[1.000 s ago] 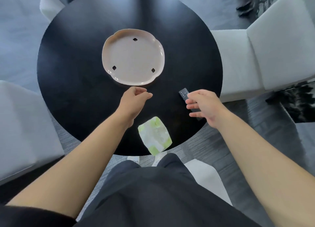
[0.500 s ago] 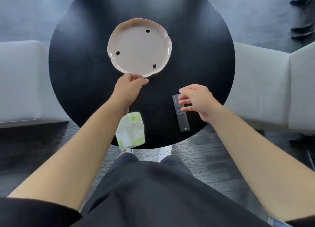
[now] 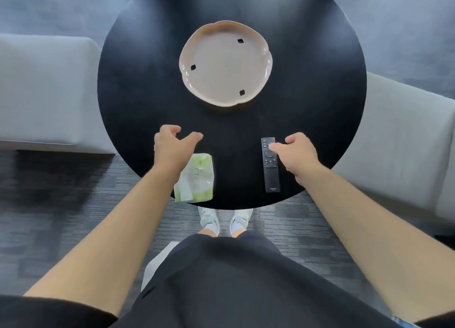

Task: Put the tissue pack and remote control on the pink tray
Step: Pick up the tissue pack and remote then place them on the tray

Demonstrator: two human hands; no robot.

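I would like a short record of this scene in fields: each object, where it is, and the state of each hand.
pink tray: empty, middle of round black table
tissue pack: near table edge, partly under left forearm
remote control: flat on table, near edge, lengthwise toward tray
left hand: open, above table beyond the pack, holding nothing
right hand: open, fingertips at the remote's upper buttons, not gripping
task: neither item on tray yet

The tissue pack [image 3: 195, 178] was a soft white-and-green packet, lying flat at the near edge of the round black surface [image 3: 138, 86], its left side hidden under a forearm; the remote control [image 3: 270, 164] was a slim black bar, buttons up, lying lengthwise well to its right; the pink tray [image 3: 261, 47], round with a scalloped rim, sat empty farther back, apart from both.
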